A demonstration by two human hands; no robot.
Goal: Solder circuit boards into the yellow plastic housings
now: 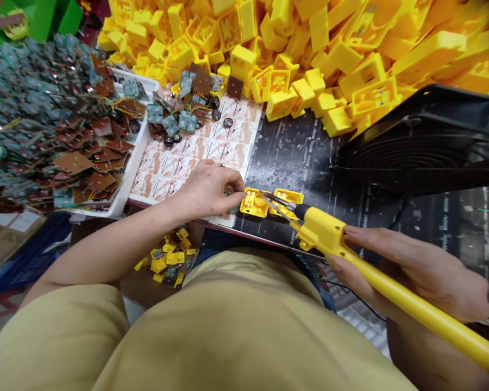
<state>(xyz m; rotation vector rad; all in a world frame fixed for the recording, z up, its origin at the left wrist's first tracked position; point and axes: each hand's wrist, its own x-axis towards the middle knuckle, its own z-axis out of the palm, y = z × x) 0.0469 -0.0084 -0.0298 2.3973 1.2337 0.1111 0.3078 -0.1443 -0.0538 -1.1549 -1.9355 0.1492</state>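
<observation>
My left hand (209,190) is closed in a pinch on a small yellow plastic housing (254,202) that lies on the black work mat (305,157). A second yellow housing (287,199) sits just to its right. My right hand (411,269) grips the long yellow handle of a soldering iron (330,233), with the index finger stretched along it. The iron's metal tip (275,198) rests over the first housing, between the two parts.
A big heap of yellow housings (309,49) fills the back. A white tray (124,187) on the left holds piled circuit boards (44,119); more boards and black discs (179,117) lie on a printed sheet. A black fan (424,146) stands at right. Finished parts (169,260) lie below.
</observation>
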